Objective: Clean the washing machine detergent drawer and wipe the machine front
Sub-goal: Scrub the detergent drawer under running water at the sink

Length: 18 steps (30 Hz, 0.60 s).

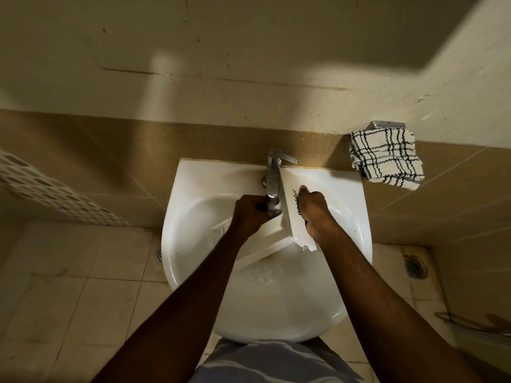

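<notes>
The white detergent drawer [294,217] lies tilted over the white sink [193,189], its front panel with black lettering facing up and to the right. My right hand [315,211] grips that front panel, thumb on top. My left hand [250,214] is curled round the end of the chrome tap [273,178], just left of the drawer. The drawer's body reaches down-left under my left wrist. Water lies in the basin below the drawer.
A checked cloth [387,158] hangs from a metal holder [385,125] on the wall, right of the sink. A white perforated basket [55,192] stands at the left. Floor drains [414,266] sit in the tiled floor on both sides.
</notes>
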Available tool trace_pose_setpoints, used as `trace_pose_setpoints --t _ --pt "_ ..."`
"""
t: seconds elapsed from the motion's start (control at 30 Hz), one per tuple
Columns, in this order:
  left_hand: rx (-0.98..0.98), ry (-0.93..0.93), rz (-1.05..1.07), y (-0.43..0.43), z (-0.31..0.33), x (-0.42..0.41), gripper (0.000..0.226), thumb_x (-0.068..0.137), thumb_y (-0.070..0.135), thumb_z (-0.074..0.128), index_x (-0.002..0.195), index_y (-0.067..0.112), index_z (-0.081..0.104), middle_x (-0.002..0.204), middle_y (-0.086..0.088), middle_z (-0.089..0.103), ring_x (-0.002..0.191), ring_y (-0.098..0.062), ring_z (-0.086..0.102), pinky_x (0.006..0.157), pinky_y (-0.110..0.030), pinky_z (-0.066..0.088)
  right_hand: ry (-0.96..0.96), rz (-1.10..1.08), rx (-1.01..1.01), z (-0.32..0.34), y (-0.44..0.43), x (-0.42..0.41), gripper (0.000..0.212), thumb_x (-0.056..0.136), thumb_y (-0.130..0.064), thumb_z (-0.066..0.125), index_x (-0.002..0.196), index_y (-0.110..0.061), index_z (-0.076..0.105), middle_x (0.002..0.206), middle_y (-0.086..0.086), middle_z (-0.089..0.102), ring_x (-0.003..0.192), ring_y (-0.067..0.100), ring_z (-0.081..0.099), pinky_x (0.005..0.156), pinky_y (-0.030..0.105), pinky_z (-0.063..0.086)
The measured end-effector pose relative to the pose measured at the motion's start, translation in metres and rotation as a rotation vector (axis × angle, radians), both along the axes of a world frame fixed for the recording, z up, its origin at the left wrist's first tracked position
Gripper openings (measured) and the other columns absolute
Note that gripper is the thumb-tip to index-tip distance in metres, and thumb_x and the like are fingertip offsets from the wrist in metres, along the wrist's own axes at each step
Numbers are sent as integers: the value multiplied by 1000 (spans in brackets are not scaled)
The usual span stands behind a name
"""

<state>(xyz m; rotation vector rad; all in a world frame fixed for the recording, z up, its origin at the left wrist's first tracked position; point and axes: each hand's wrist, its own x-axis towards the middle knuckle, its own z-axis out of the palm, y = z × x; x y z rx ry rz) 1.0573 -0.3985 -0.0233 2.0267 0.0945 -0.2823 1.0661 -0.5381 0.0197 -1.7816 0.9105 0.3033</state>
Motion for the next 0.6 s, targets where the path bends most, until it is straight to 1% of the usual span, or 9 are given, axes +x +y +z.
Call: trace_pose_setpoints --t 0.03,0.1,0.2,0.23,0.3,0.33,0.43,0.5,0.6 --pt "3 0 12 3 -3 -4 30 77 15 84 103 2 77 100 -15 76 94 -19 70 84 -24 50 -1 0 -3 -1 -1 0 47 105 -39 37 125 -1 55 114 15 62 104 29 61 97 41 50" --pt "92 27 -25 20 -11 -8 33 77 16 84 105 2 76 104 -16 75 98 -24 69 91 -29 52 -7 3 0 -2 -1 0 47 105 -38 37 125 0 55 118 16 63 106 30 61 97 40 50" --pt "285 47 -231 44 -19 -3 32 79 17 83 107 5 76 108 -13 75 103 -26 68 86 -20 44 -29 -4 5 -3 0 0 45 105 -37 37 123 1 56 106 10 61 96 25 58 91 35 49" --pt "315 44 -280 44 -17 0 31 80 16 82 108 5 75 109 -14 74 104 -26 68 85 -19 42 -29 -6 5 -3 0 0 46 105 -36 37 124 2 55 103 9 59 94 24 57 91 35 49" --pt "280 7 -281 32 -8 5 30 81 15 80 108 3 75 108 -13 74 102 -25 68 86 -21 43 -27 -4 2 -4 1 2 48 105 -37 37 125 2 55 107 12 61 98 26 59 92 36 49" --pt "218 -16 -225 23 -2 6 29 81 16 81 106 3 75 105 -12 75 97 -21 68 85 -20 44 -25 -2 -4 -3 2 2 48 105 -37 37 126 2 55 113 14 62 101 27 60 93 36 49" --pt "69 -113 -89 9 0 1 26 78 16 83 99 1 78 94 -15 77 84 -14 66 74 -12 42 -26 -4 -12 -4 0 2 48 105 -36 37 127 3 54 122 16 61 107 29 60 95 37 49" --pt "91 -94 -74 20 -7 -7 29 77 12 84 102 -1 76 99 -18 76 90 -16 68 80 -12 44 -21 -2 -6 -4 -1 2 48 105 -36 37 128 3 53 123 16 61 111 31 60 95 38 49" --pt "224 -13 -203 44 -17 -7 31 78 11 83 107 0 75 106 -17 74 102 -28 68 84 -22 45 -19 0 -9 -6 0 2 47 105 -36 37 126 2 55 118 15 62 108 31 60 94 37 49"
